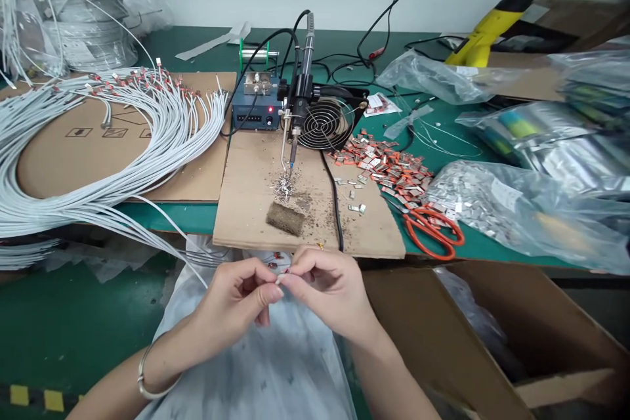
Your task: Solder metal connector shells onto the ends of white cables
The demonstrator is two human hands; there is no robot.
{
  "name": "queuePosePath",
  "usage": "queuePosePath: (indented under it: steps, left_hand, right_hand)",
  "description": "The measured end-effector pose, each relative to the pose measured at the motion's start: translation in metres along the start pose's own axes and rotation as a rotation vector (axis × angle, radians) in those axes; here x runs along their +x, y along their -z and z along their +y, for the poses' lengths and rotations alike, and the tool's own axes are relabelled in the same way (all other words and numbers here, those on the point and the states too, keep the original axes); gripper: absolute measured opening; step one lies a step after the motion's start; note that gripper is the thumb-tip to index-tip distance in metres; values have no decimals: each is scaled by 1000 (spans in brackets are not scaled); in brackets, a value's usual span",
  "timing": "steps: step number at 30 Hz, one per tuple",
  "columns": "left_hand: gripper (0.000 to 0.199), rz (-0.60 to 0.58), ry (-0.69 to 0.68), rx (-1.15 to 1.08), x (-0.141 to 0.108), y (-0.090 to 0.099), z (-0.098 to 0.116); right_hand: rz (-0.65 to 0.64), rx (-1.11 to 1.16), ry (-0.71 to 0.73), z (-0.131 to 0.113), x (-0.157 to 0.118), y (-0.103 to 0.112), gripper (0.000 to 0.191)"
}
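Observation:
My left hand [239, 298] and my right hand [332, 292] meet just in front of the board's near edge. Between their fingertips is a small whitish piece [280, 278], pinched from both sides; fingers cover most of it, so its kind is unclear. Beside my left hand a white cable [197, 272] runs down from a large bundle of white cables [162, 164]. More cable ends with small reddish tips [277, 256] lie over my lap behind the fingers.
Beyond my hands, a cardboard board [246, 177] carries a brown sponge [285, 218] and a mounted soldering iron [295, 118]. Around it are a fan [325, 123], a blue control box [253, 110], orange-and-silver connectors [388, 167] and orange-handled scissors [433, 233]. An open carton [467, 341] stands at right.

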State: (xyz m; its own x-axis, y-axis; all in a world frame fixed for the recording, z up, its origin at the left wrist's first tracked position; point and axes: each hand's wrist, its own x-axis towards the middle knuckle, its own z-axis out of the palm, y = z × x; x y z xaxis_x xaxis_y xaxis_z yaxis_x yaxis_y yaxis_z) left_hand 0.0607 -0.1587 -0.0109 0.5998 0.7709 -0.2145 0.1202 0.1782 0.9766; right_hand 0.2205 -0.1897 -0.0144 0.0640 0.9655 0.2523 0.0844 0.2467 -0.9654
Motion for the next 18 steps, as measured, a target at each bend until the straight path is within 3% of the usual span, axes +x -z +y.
queuePosePath:
  steps: [6, 9, 11, 14, 18]
  left_hand:
    - [39, 46, 30, -98, 4, -7, 4]
    - [42, 28, 74, -186, 7, -7, 5]
    - [43, -2, 91, -227, 8, -5, 4]
    - [41, -61, 102, -248, 9, 1, 3]
    - [41, -174, 155, -192, 7, 6, 5]
  right_hand:
    - [298, -114, 316, 13, -8, -25, 19]
    - [392, -116, 370, 16, -10, -31, 24]
    - [335, -82, 311, 17, -10, -26, 19]
    - [137, 24, 146, 14, -9, -8, 4]
    - [-133, -28, -40, 5, -3, 15, 17]
